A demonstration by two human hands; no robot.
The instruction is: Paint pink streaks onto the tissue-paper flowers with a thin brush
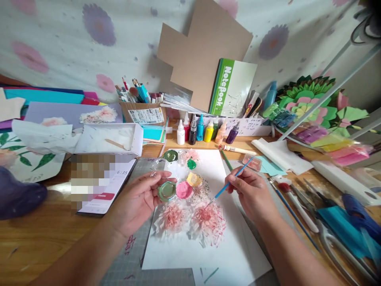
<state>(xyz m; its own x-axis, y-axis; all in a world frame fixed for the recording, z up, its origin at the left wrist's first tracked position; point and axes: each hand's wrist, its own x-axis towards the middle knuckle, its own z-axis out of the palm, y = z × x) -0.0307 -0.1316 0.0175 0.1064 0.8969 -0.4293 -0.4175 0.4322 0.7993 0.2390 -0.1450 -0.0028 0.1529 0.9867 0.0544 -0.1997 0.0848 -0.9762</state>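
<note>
My left hand [145, 192] is closed on the edge of a clear paint palette [177, 173], whose round wells hold green, pink and yellow paint. Between the thumb and fingers of my right hand [247, 190] is a thin blue paintbrush [224, 186]. Its tip points down to the left, at the upper edge of a ruffled flower [208, 222] in white and pink; I cannot tell if it touches. A similar pale flower [172, 219] lies to the left of it. Both rest on white paper [238, 242]. More ruffled petals show behind the palette, partly covered by it.
Small paint bottles [200, 129] stand in a row at the back. A phone [108, 186] and a white box lid [108, 137] lie to the left. Scissors [336, 246], brushes and a blue glue gun [361, 216] crowd the right side. A notebook [233, 87] leans behind.
</note>
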